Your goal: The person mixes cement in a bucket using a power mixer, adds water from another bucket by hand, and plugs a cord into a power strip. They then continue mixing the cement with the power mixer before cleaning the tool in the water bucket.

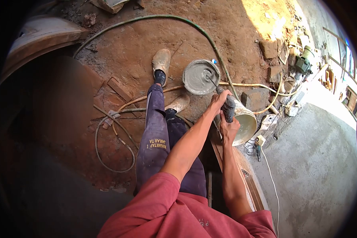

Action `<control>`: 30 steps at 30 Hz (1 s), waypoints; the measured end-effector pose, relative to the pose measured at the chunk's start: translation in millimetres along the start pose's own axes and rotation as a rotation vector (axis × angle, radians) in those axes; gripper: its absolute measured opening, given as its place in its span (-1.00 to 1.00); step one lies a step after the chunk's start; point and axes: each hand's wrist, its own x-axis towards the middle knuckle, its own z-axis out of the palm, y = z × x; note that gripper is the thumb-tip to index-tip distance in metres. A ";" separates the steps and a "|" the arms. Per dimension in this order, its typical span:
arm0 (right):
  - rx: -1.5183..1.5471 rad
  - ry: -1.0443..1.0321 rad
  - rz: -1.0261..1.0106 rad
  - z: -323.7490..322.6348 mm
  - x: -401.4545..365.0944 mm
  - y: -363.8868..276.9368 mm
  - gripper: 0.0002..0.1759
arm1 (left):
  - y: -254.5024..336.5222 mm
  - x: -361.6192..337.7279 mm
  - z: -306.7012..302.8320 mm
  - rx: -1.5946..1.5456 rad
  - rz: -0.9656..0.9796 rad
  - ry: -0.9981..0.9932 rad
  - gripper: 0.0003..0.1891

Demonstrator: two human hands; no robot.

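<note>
My left hand [219,100] is closed around the front of a dark power drill [229,106]. My right hand [229,129] grips the drill's rear end. A thin mixing rod [212,80] runs from the drill down into a bucket [184,79] of wet grey mortar [196,79]. The rod's lower end is hidden in the mortar, whose surface shows swirl ridges. Just right of my hands, a white bucket [253,123] has its opening facing me, with pale residue inside.
Hoses [162,16] loop over the brown dirt floor. Bricks [254,99] and a green machine [304,61] are at the right. A power socket [260,140] with a white cord [271,178] lies on the grey concrete [309,162]. My shoes [161,63] are left of the mortar bucket.
</note>
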 end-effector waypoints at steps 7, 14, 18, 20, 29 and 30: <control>-0.025 -0.030 0.050 -6.6 -13.7 15.5 -0.41 | -15.1 -10.0 1.4 0.030 -0.041 0.044 -0.56; -0.009 -0.057 0.056 -0.8 -23.9 22.8 -0.42 | -32.1 -11.1 -8.8 0.016 -0.075 0.073 -0.58; -0.014 -0.056 0.046 2.8 -28.9 24.1 -0.43 | -38.7 -8.1 -15.1 -0.002 -0.069 0.058 -0.59; -0.005 -0.060 0.072 2.3 -30.9 20.1 -0.42 | -39.9 -9.0 -18.1 -0.033 -0.068 0.035 -0.59; 0.007 -0.072 0.034 4.9 -36.9 16.1 -0.43 | -37.0 -19.3 -27.3 -0.024 -0.058 0.074 -0.62; 0.011 -0.074 0.029 8.8 -35.1 16.6 -0.43 | -33.5 -19.2 -29.3 -0.025 -0.051 0.078 -0.62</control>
